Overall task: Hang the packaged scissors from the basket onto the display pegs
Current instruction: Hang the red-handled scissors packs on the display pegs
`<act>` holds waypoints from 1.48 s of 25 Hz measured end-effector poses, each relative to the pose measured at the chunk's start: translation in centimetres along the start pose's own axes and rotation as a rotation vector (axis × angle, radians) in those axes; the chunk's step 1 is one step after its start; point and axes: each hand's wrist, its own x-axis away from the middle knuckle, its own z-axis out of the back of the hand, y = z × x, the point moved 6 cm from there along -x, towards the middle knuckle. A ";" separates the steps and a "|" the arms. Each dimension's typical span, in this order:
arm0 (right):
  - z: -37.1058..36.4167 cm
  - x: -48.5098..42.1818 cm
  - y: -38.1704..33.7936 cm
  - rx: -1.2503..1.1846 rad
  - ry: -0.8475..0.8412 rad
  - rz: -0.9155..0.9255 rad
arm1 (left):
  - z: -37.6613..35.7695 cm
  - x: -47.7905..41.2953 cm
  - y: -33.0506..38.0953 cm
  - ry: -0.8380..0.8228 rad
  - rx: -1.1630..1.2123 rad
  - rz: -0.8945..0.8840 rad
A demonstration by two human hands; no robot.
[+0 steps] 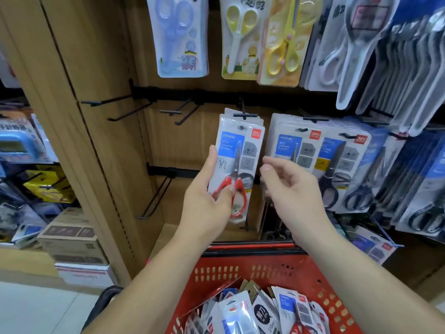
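Both hands are raised in front of the display wall (166, 141) in the head view. By the left hand (207, 201) a pack of red-handled scissors (237, 165) is gripped at its lower left edge, the thumb being laid across the red handles. The pack is held upright, with its top just under a black peg (244, 115) at the middle of the wall, in front of other packs of the same kind. Whether its hanging hole is on the peg cannot be told. The right hand (291, 189) is held just beside the right edge of the pack; its fingers are loosely bent and nothing is held by it.

Packs of black-handled scissors (337, 165) are hung toward the right edge of the wall. Yellow scissors (240, 37) and blue scissors (178, 34) are hung at its top edge. Near its left edge black hooks (168, 112) are seen.

Below the arms a red basket (265, 268) is seen, and more scissor packs (289, 307) are heaped inside it, against its near side. Cardboard boxes (72, 237) are stacked left of the wall
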 end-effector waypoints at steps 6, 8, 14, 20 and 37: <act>0.2 -0.3 0.9 0.096 -0.034 0.068 | -0.1 -2.3 -2.4 0.110 -0.286 -0.024; 0.0 0.3 1.8 0.143 -0.072 0.065 | -0.1 -3.3 -2.3 0.106 -0.425 -0.055; -0.1 4.1 5.2 0.358 -0.249 0.038 | 0.9 4.4 -4.8 -0.016 -0.531 0.044; 0.0 12.2 14.2 0.530 -0.645 -0.413 | -1.3 18.3 -13.5 -0.545 -0.833 0.355; 8.0 18.3 25.9 0.806 -0.634 -0.842 | -8.2 23.4 -18.7 -0.870 -1.127 0.401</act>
